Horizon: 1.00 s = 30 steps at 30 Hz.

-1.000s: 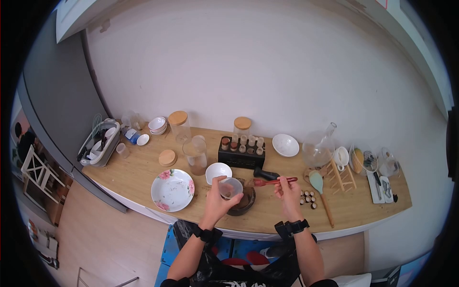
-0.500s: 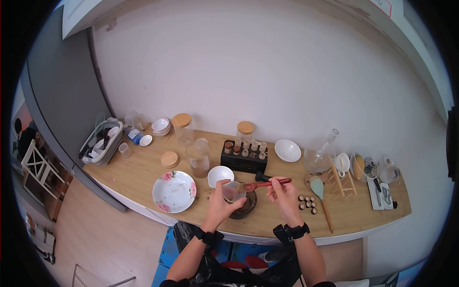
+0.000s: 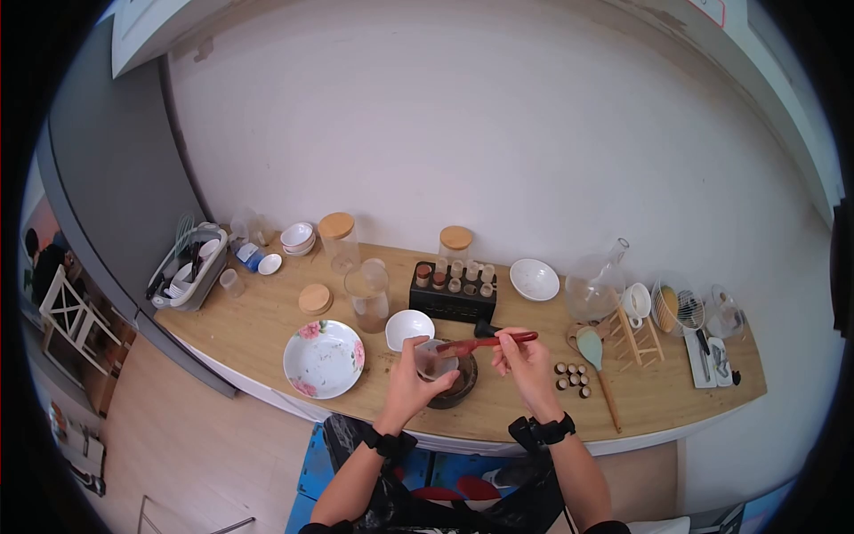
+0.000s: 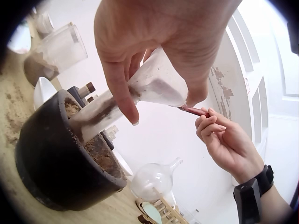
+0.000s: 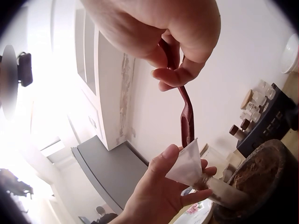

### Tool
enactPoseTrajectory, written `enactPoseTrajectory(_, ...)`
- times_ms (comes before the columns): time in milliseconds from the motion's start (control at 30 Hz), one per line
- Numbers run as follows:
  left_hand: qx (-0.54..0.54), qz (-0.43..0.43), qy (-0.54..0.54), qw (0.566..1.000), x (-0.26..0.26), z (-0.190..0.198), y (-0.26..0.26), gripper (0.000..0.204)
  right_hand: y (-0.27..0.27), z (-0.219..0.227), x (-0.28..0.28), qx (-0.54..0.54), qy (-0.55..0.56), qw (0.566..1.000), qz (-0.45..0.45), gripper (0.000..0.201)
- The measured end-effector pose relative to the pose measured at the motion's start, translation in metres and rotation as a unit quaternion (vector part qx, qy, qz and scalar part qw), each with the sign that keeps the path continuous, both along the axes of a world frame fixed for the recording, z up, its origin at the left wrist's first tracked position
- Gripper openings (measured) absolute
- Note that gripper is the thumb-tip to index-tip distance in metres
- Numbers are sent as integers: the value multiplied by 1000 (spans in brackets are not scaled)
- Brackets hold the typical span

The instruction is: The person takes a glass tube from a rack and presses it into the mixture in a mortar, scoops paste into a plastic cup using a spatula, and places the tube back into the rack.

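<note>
A translucent funnel (image 4: 161,84) sits in the mouth of a clear tube (image 4: 96,119), whose lower end stands in the brown powder of a dark mortar (image 4: 60,154). My left hand (image 3: 409,390) grips funnel and tube together, thumb on one side and fingers on the other. My right hand (image 3: 528,374) pinches the handle of a dark red spoon (image 5: 187,116), its head at the funnel's rim. Brown grains cling inside the funnel's neck and the tube.
Behind the mortar are a white bowl (image 3: 410,331) and a black rack (image 3: 452,301) of small vials. A floral plate (image 3: 324,359) lies left, near a tall jar (image 3: 369,298). Several small caps (image 3: 572,379) and a green spatula (image 3: 591,345) lie right.
My right hand has moved left, bringing the spoon from beside the funnel to over its mouth. My left hand keeps its grip, and the head view has shifted slightly.
</note>
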<state>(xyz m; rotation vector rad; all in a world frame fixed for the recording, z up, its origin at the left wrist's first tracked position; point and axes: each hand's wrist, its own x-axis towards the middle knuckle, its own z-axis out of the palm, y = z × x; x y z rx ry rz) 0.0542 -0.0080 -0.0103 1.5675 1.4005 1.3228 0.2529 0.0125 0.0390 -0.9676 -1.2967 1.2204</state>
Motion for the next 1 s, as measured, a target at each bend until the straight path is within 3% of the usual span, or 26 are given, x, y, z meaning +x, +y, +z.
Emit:
enactPoseTrajectory(433,17,-8,-26,999,0,1,3,73,-10,-3,-4,72,-12,994,85,16)
enactPoseTrajectory(533,40,9,12,999,-4,-2,7,69,-7,3,0,84,23,996,36,18)
enactPoseTrajectory(733,-5,-7,-37,999,-7,-8,12,69,1,-20,7,61,58,990,-116,18)
enactPoseTrajectory(800,0,2,-22,1000,-6,-8,12,69,4,-49,8,56,-65,990,-108,15)
enactPoseTrajectory(933,-5,-2,-38,999,-4,-9,11,70,-1,-74,-2,176,-192,960,-106,14)
enactPoseTrajectory(1000,-10,-3,-38,999,-5,-10,11,70,2,-90,-3,174,-216,956,-97,14)
